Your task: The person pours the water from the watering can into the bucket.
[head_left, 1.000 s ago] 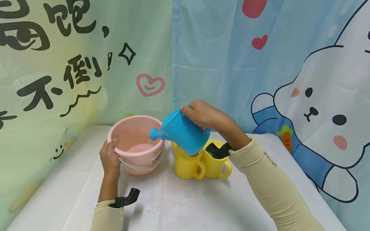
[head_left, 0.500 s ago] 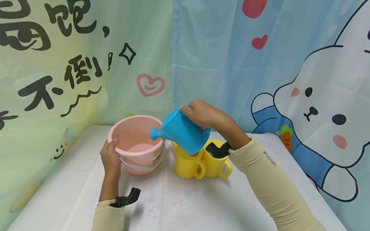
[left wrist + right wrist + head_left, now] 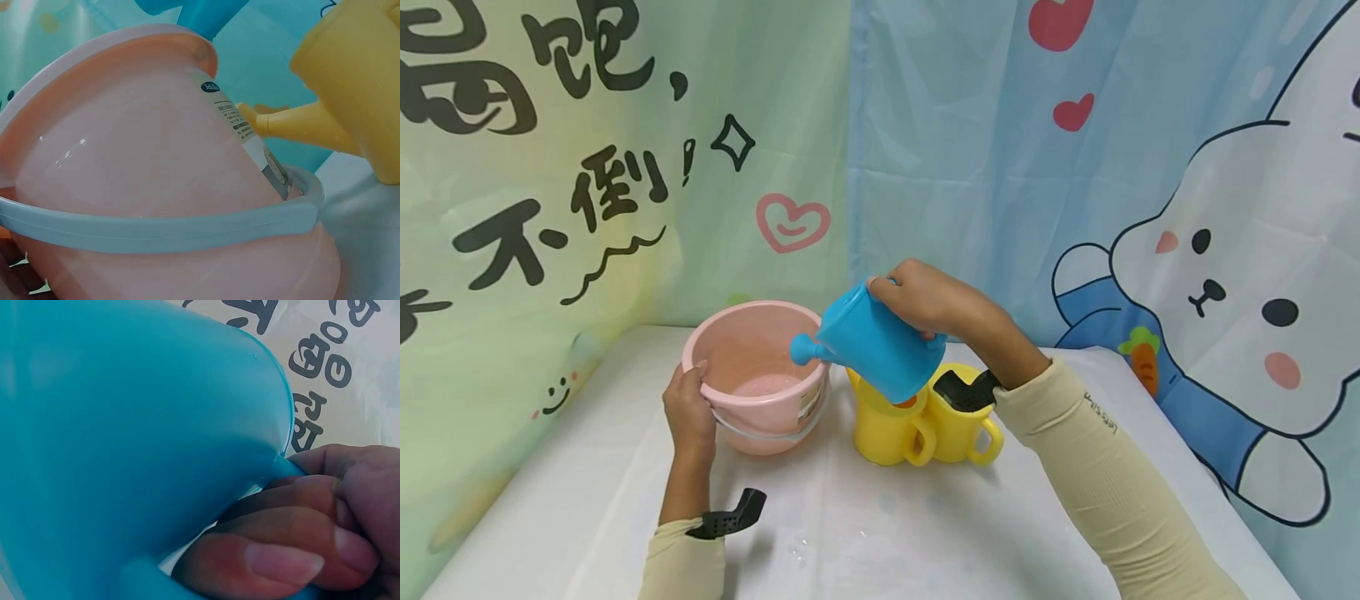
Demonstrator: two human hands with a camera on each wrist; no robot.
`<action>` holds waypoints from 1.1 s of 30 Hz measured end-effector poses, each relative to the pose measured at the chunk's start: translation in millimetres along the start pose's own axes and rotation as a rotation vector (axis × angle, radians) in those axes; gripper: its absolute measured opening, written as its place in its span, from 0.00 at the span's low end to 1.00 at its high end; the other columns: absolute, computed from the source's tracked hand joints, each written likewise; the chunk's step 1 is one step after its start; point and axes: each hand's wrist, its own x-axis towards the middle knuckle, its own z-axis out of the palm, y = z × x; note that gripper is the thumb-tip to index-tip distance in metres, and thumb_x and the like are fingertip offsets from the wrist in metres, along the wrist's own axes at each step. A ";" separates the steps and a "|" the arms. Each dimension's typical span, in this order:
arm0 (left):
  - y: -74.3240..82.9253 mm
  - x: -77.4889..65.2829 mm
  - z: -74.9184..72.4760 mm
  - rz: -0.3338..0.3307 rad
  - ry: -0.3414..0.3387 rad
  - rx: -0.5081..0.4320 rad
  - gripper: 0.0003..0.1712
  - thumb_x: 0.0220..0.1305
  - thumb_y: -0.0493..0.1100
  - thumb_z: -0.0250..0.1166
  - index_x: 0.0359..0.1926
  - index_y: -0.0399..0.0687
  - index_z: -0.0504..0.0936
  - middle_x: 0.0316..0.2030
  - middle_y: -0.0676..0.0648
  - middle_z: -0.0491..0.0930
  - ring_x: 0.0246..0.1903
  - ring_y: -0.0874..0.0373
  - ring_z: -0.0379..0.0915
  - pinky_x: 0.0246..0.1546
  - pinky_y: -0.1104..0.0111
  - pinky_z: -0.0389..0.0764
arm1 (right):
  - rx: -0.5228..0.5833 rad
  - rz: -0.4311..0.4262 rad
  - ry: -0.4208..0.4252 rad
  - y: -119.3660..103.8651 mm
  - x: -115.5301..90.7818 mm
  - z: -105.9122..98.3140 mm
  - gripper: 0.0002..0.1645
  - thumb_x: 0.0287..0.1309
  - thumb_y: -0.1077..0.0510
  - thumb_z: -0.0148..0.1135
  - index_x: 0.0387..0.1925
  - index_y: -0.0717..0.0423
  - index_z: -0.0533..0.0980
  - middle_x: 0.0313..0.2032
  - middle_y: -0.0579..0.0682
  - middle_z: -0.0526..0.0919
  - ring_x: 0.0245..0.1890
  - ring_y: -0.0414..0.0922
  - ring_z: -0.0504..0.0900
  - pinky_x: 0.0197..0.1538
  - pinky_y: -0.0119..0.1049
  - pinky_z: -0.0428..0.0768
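Observation:
My right hand (image 3: 917, 296) grips the handle of a blue watering can (image 3: 880, 342), tilted so its spout head hangs over the right rim of a pink bucket (image 3: 752, 312). In the right wrist view, curled fingers (image 3: 275, 519) wrap that handle, close against the can's wall (image 3: 137, 425). My left hand (image 3: 691, 412) holds the bucket's left rim, thumb over the edge and fingers beneath. The bucket leans slightly; its pale handle (image 3: 156, 234) hangs down across the front in the left wrist view. Whether water flows from the spout I cannot tell.
Two yellow watering cans (image 3: 887, 437) stand side by side behind and below the blue one, handles facing front right. A white-covered table (image 3: 850, 542) bears a few small water drops near the front. A printed curtain (image 3: 940, 167) hangs behind.
Almost nothing differs. The whole scene shifts a few pixels in the head view, while both hands keep their holds and the blue watering can stays tilted over the bucket.

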 end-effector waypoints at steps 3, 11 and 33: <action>0.9 -0.8 0.2 -0.001 -0.009 0.009 0.26 0.72 0.46 0.46 0.62 0.35 0.74 0.52 0.36 0.75 0.47 0.50 0.68 0.47 0.69 0.65 | -0.002 -0.002 -0.003 0.7 0.0 -0.8 0.28 0.74 0.44 0.39 0.49 0.64 0.72 0.14 0.50 0.61 0.11 0.45 0.65 0.29 0.40 0.72; 1.9 -2.1 -1.0 -0.003 -0.012 0.016 0.27 0.72 0.46 0.45 0.63 0.34 0.73 0.57 0.37 0.74 0.55 0.46 0.67 0.54 0.67 0.65 | 0.002 0.004 -0.013 -1.3 -0.9 -1.3 0.27 0.74 0.43 0.39 0.49 0.63 0.71 0.13 0.50 0.60 0.11 0.45 0.64 0.29 0.40 0.71; 2.0 -3.5 -0.3 0.009 -0.026 0.016 0.27 0.72 0.46 0.45 0.64 0.34 0.71 0.62 0.37 0.72 0.61 0.47 0.65 0.62 0.56 0.61 | 0.007 -0.013 0.002 0.7 -1.7 0.4 0.28 0.75 0.45 0.38 0.52 0.66 0.71 0.11 0.50 0.60 0.09 0.45 0.63 0.27 0.39 0.71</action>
